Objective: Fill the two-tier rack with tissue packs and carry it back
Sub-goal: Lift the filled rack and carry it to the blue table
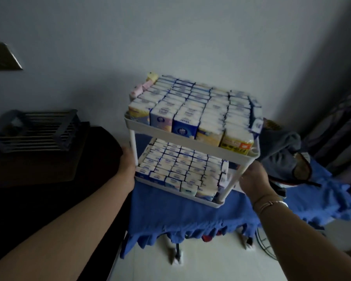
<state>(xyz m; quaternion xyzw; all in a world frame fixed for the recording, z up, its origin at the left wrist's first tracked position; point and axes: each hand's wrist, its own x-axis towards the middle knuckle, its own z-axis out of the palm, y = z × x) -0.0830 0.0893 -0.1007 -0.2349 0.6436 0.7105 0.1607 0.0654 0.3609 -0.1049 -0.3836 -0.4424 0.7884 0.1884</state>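
A white two-tier rack (193, 144) stands on a blue cloth (180, 211) in the middle of the view. Both tiers are packed with several rows of small tissue packs (201, 110), white, blue and yellow; the lower packs (180, 169) sit tight too. My left hand (127, 165) grips the rack's left side by the front-left post, fingers hidden behind it. My right hand (253, 179) holds the right side near the front-right post. Whether the rack rests on the cloth or is lifted off it cannot be told.
A dark table (49, 169) with a slatted black rack (37, 130) lies to the left. Grey clothes (282, 151) are heaped right of the white rack on the blue-covered stand. A curtain (336, 128) hangs at the far right. Pale floor lies below.
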